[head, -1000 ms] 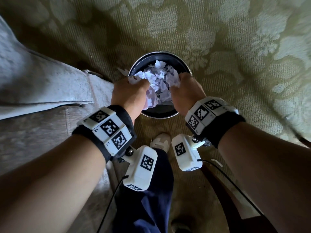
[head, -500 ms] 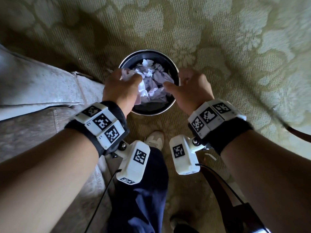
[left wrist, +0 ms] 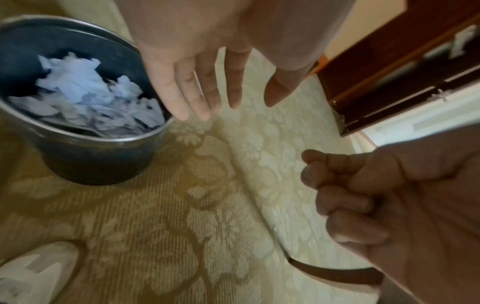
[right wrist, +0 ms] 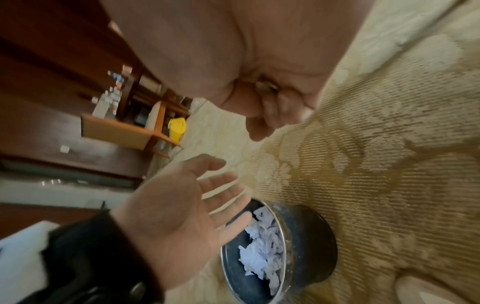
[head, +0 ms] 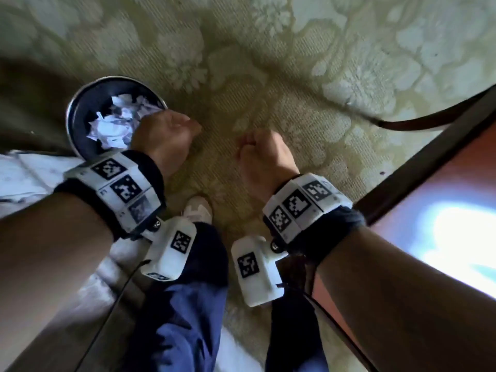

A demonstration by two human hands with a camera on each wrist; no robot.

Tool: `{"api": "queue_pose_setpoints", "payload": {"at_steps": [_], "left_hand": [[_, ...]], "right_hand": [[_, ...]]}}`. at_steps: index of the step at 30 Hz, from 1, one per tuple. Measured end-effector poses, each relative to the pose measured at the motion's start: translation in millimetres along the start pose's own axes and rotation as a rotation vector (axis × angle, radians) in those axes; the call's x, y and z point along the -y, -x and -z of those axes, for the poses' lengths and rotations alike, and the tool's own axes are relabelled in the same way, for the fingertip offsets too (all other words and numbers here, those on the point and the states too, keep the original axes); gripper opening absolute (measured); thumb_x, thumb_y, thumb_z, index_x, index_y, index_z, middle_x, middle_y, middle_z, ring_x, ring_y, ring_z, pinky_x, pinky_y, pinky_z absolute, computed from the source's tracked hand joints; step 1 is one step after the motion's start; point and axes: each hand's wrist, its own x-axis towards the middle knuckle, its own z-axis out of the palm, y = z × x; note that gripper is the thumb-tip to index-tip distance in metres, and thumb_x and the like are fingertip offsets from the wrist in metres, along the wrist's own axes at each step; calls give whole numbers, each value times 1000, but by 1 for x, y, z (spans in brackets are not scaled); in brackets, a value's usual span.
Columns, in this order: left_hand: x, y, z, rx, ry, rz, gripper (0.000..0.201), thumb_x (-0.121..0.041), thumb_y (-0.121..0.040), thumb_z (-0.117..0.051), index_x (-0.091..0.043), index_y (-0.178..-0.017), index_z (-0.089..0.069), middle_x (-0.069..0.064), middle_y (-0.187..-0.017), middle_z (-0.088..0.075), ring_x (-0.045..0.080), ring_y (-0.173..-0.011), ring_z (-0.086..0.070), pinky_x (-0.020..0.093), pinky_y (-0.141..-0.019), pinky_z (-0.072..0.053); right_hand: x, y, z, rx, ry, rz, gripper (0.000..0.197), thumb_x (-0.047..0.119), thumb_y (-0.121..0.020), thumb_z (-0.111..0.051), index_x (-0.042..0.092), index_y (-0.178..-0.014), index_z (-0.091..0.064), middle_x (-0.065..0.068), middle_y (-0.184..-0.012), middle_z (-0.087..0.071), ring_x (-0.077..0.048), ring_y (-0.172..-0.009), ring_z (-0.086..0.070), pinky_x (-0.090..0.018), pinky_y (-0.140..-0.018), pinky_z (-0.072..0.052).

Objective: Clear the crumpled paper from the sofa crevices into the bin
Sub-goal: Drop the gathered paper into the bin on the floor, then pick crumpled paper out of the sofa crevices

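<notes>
A round dark bin (head: 70, 116) with a metal rim stands on the patterned carpet at the left. White crumpled paper (head: 112, 124) fills it. My left hand (head: 166, 138) hovers just right of the rim. In the left wrist view its fingers (left wrist: 207, 86) are straight and spread, holding nothing, beside the bin (left wrist: 91, 160) and the paper (left wrist: 85, 90). My right hand (head: 263, 154) hangs over bare carpet further right. Its fingers are curled into an empty fist (left wrist: 363, 195). The right wrist view shows that fist (right wrist: 259, 92) above the flat left hand (right wrist: 187, 205) and the bin (right wrist: 311, 236).
The pale sofa edge (head: 26, 170) lies at the left, behind the bin. A reddish wooden table (head: 429, 197) with a dark curved leg (head: 429, 122) borders the right. My white shoe (head: 198, 208) stands on the carpet between my wrists.
Both hands let go of the paper wad, which now lies in the bin. They drew back and moved right of the bin; the left hand opened flat.
</notes>
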Motion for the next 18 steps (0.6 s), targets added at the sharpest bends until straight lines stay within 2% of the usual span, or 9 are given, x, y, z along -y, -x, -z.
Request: {"api": "queue_pose_setpoints", "payload": {"at_steps": [2,4,7,8,10,11,13,15,18], "left_hand": [[-20,17,-30,29,30,-39,26,-36,-83,-63,-18,-100,-71,9,-96,-69,25,-99,-67,36,-81,-51],[-40,39,-65,49,52,-55,14,-29,-86,-65,-18,-95,-68,6,-92,-66,20,-94,-64,29,-76,-46],[-67,73,-125,91,7,-87,26,-45,-61,-64,-25,-77,-68,-4,-73,-64,16,-77,-63,28,-70,-43],[-77,86,-146,110,-14,-120,24,-43,-61,-64,-25,-77,-68,-7,-70,-62,11,-70,-62,26,-68,-43],[-97,115,-192,149,-35,-211,14,-24,-80,-65,-16,-91,-71,-7,-71,-60,-3,-58,-59,16,-59,-44],[-108,130,-217,154,-65,-267,16,-16,-86,-63,-10,-98,-71,-7,-72,-60,-4,-56,-58,12,-56,-42],[-128,165,-265,175,-138,-380,21,-20,-83,-60,-10,-98,-71,-5,-70,-60,3,-60,-57,19,-59,-43],[-142,194,-297,198,-190,-461,20,-29,-75,-57,-20,-88,-70,-5,-69,-61,13,-64,-58,25,-64,-45],[-156,250,-367,277,-331,-599,11,-26,-82,-60,-25,-84,-70,-6,-74,-66,19,-76,-64,27,-68,-47]], "right_hand": [[-22,22,23,-9,-56,41,28,8,-87,-43,7,-97,-70,-10,-106,-69,-26,-101,-61,-28,-78,-49],[-47,43,48,-27,-117,56,29,7,-86,-44,6,-101,-69,-10,-103,-70,-25,-101,-62,-32,-84,-51],[-97,68,94,-110,-227,41,31,15,-84,-44,8,-105,-66,-10,-102,-71,-26,-101,-63,-36,-85,-52],[-117,79,110,-126,-251,33,33,18,-82,-43,8,-105,-65,-11,-102,-71,-28,-100,-64,-38,-84,-53],[-163,101,146,-157,-270,34,29,16,-80,-44,7,-101,-62,-12,-99,-71,-31,-95,-66,-40,-81,-54],[-189,113,164,-188,-275,33,24,12,-81,-45,9,-99,-61,-11,-97,-71,-31,-92,-67,-40,-80,-54],[-245,137,198,-263,-299,6,23,7,-82,-43,13,-99,-58,-10,-95,-70,-31,-86,-68,-40,-77,-55],[-288,158,222,-311,-321,-46,29,-1,-76,-46,14,-98,-58,-7,-95,-69,-31,-84,-68,-41,-77,-55],[-373,198,260,-482,-389,-189,33,-4,-67,-43,17,-85,-60,-5,-89,-70,-31,-83,-68,-44,-76,-56]]}}
